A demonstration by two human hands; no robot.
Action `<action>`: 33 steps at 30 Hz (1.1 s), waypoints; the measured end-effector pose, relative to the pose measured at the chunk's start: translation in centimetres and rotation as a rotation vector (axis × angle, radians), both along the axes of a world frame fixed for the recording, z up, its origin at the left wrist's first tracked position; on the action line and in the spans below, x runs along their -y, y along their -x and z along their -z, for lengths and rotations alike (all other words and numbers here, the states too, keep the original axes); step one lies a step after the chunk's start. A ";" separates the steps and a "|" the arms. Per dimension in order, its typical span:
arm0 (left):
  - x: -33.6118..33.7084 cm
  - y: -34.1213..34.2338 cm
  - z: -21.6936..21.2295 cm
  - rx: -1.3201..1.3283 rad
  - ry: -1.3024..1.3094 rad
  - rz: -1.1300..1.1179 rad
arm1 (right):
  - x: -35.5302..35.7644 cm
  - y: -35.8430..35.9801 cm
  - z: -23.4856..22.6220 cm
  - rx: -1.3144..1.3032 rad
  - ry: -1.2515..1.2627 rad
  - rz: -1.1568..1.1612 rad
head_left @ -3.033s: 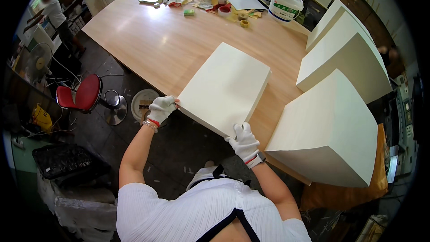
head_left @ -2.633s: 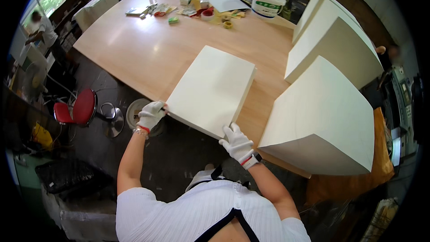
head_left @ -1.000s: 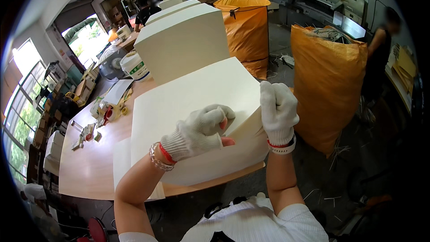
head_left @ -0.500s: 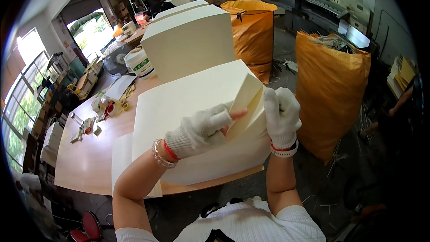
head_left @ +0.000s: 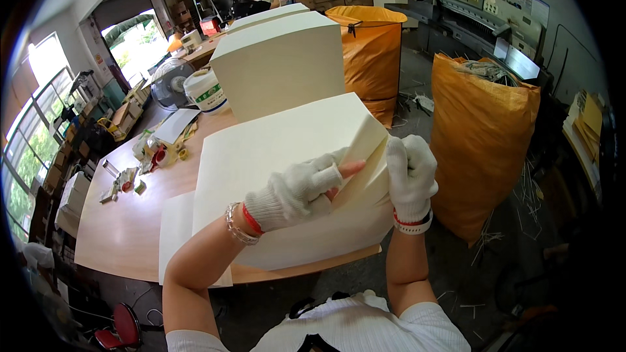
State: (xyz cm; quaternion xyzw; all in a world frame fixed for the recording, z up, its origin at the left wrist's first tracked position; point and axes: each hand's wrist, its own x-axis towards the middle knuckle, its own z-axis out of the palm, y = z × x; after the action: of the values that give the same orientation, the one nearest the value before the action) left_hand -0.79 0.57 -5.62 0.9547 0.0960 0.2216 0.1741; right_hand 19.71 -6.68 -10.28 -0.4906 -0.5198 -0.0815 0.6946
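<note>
Paper (head_left: 274,137) looks bendy by the sheet but heavy stacked, best taken at the corner the right hand (head_left: 411,173) pinches, while the left hand (head_left: 297,189) touches it, grip unclear.

We've got the near paper stack (head_left: 261,146) at 12 on the table (head_left: 124,228), with a second stack (head_left: 280,72) right behind it. Bucket (head_left: 208,96) sits at 11, fan (head_left: 168,85) just left of that. Near sack (head_left: 482,143) is between 1 and 2, far sack (head_left: 368,58) past 12, machine (head_left: 469,6) behind them toward 1, stool (head_left: 125,326) at 9.
</note>
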 end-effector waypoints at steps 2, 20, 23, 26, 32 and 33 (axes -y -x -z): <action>0.2 0.0 0.0 -0.040 0.074 0.027 | 0.1 0.0 -0.3 0.026 -0.005 0.014; 0.0 -0.7 0.4 0.003 0.100 0.069 | 0.0 -0.5 0.4 0.080 0.015 0.061; 0.0 -0.8 1.2 0.125 0.034 0.045 | -0.3 -0.2 0.6 0.078 -0.045 0.083; -0.2 -0.9 1.1 0.173 0.055 0.076 | -0.5 -0.1 0.2 0.224 -0.181 0.174; 0.0 -0.7 0.6 0.057 0.056 0.080 | 0.3 0.2 -0.6 0.092 0.013 0.016; 0.0 -0.6 0.4 0.018 0.094 0.076 | 0.2 0.0 -0.3 0.114 0.005 0.036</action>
State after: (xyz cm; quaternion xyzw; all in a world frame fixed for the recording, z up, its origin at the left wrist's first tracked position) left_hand -0.15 0.58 -6.04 0.9463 0.0685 0.2186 0.2281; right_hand 19.74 -6.87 -9.97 -0.4959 -0.5500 -0.1205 0.6611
